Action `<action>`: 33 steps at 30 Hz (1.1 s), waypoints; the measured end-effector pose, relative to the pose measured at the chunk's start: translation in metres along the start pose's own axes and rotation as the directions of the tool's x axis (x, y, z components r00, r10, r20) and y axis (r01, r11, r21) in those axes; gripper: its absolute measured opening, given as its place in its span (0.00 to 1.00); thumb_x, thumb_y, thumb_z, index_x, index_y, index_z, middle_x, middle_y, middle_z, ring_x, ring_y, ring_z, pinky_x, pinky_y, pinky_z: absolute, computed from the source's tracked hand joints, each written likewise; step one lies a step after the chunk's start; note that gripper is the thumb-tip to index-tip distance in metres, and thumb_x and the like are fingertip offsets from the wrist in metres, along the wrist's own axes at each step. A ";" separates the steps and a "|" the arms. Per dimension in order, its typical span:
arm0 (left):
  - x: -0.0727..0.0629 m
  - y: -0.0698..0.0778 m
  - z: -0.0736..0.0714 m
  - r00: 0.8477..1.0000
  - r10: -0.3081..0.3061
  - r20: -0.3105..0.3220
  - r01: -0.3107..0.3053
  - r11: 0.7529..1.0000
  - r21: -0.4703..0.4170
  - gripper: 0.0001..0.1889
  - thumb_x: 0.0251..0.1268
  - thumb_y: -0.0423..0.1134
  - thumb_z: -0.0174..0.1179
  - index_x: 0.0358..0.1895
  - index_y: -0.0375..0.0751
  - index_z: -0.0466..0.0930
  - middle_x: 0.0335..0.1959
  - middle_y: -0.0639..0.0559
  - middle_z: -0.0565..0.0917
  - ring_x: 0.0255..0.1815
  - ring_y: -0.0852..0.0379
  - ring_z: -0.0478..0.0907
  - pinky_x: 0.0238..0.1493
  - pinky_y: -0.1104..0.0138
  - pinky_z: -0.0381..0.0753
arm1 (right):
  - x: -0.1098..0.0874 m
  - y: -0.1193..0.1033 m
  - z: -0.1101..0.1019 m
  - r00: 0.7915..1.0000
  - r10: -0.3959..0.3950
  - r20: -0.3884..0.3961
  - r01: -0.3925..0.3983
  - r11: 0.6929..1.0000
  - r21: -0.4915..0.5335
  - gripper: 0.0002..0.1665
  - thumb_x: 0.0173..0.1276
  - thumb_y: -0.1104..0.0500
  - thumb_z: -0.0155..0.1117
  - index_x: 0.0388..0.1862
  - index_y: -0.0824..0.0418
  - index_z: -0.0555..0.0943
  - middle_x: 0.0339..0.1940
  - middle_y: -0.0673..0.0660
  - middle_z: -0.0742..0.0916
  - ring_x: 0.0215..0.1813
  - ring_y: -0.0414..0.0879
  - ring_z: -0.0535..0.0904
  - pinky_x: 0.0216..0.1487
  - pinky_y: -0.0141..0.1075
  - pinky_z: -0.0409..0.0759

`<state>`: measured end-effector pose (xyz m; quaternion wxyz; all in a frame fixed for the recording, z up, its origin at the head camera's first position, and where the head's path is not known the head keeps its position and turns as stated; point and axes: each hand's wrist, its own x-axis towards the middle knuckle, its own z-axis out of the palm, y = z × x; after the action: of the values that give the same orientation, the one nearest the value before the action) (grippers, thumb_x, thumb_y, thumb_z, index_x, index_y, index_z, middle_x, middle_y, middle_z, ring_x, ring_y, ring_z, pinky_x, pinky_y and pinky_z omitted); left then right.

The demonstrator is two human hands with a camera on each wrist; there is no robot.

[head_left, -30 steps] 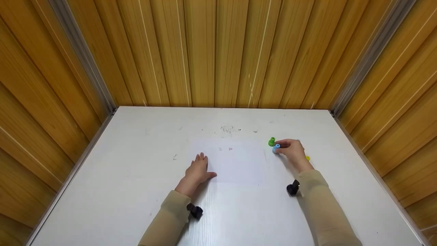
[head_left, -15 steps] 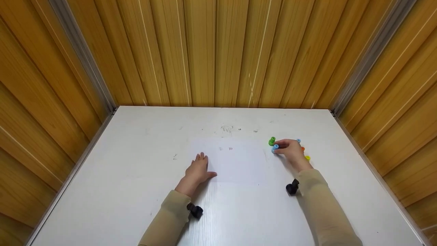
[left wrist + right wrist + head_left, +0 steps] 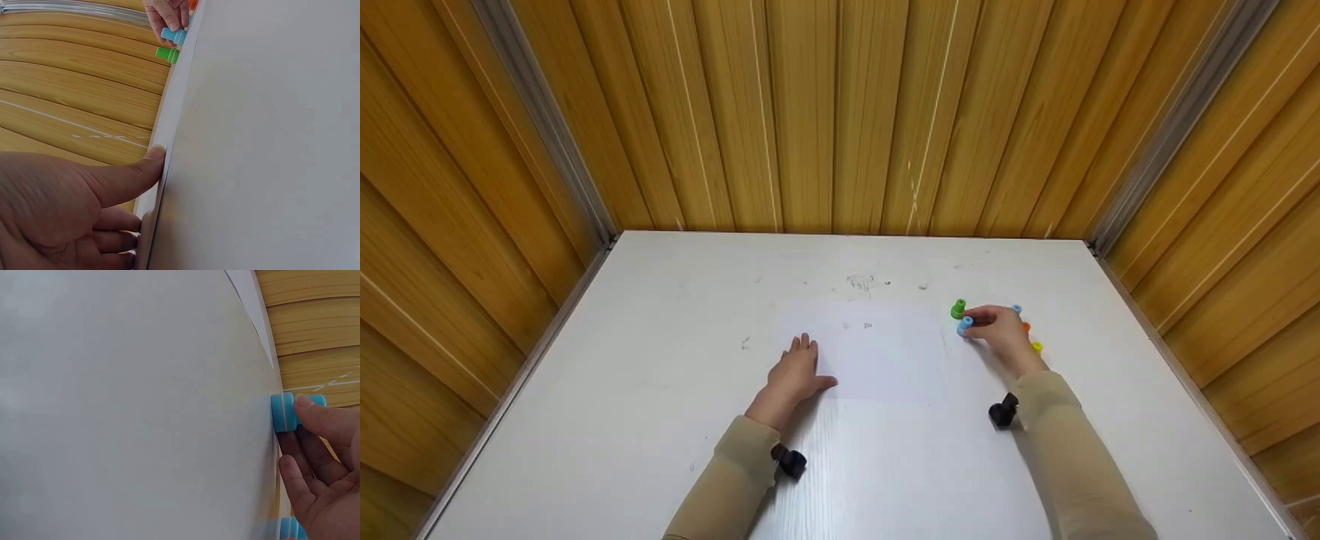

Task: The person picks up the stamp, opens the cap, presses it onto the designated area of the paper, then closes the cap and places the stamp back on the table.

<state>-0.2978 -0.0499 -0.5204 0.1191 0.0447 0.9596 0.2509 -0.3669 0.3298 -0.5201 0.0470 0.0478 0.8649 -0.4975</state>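
Note:
In the head view my right hand [image 3: 1003, 336] pinches a small light blue toy stamp [image 3: 964, 326] by its knob, right of the paper. The right wrist view shows the thumb on the knob of this stamp [image 3: 284, 412], its wide base down at the table surface. Just behind it stands a green stamp [image 3: 958, 309], apart from the paper. My left hand [image 3: 796, 375] lies with fingers extended and thumb spread on the left side of a white sheet of paper [image 3: 885, 364]. Two small printed marks [image 3: 856, 326] show near the sheet's far edge.
Beyond my right hand, partly hidden by it, are another light blue stamp [image 3: 1017, 308], an orange stamp [image 3: 1026, 328] and a yellow stamp [image 3: 1037, 347]. Dark smudges [image 3: 860, 283] mark the white table [image 3: 675, 435]. Wood-patterned walls [image 3: 840, 120] enclose its back and sides.
The right hand has shifted very slightly left with the light blue stamp, and the other blue and orange stamps now show beyond it. The left hand stays in place.

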 end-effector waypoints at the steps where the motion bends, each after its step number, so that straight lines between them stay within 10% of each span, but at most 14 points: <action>1: 0.000 0.000 0.000 1.000 -0.001 -0.003 0.001 1.000 0.001 0.47 0.63 0.51 0.72 0.78 0.31 0.60 0.84 0.35 0.53 0.86 0.41 0.48 0.86 0.50 0.53 | 0.000 0.000 0.000 1.000 0.007 0.000 -0.007 1.000 0.006 0.27 0.67 0.64 0.74 0.64 0.63 0.82 0.63 0.64 0.85 0.66 0.54 0.78 0.72 0.41 0.76; 6: 0.000 0.000 0.000 1.000 -0.004 -0.010 0.004 1.000 0.010 0.47 0.63 0.51 0.72 0.78 0.31 0.61 0.84 0.35 0.54 0.86 0.41 0.49 0.85 0.50 0.55 | 0.000 -0.001 -0.001 1.000 0.008 0.011 -0.008 1.000 0.015 0.27 0.68 0.63 0.73 0.65 0.62 0.81 0.64 0.65 0.84 0.67 0.56 0.77 0.74 0.46 0.75; 18: 0.000 0.001 0.000 1.000 0.001 -0.010 -0.001 1.000 0.003 0.46 0.64 0.50 0.72 0.78 0.30 0.61 0.83 0.34 0.55 0.86 0.40 0.50 0.85 0.50 0.54 | -0.007 0.002 -0.010 0.997 -0.062 -0.039 0.063 0.998 0.006 0.25 0.69 0.66 0.69 0.65 0.66 0.80 0.64 0.67 0.84 0.66 0.58 0.80 0.53 0.20 0.80; 33: -0.001 0.000 0.000 1.000 0.010 -0.019 -0.010 1.000 -0.007 0.46 0.64 0.50 0.72 0.77 0.28 0.61 0.83 0.34 0.54 0.86 0.40 0.49 0.86 0.50 0.52 | -0.044 -0.003 -0.077 0.997 0.046 -0.067 -0.041 0.997 0.066 0.34 0.73 0.50 0.69 0.73 0.61 0.74 0.70 0.59 0.82 0.51 0.26 0.81 0.76 0.38 0.74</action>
<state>-0.2969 -0.0497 -0.5201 0.1089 0.0465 0.9596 0.2554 -0.3268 0.3934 -0.4731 0.0266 0.0850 0.8481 -0.5223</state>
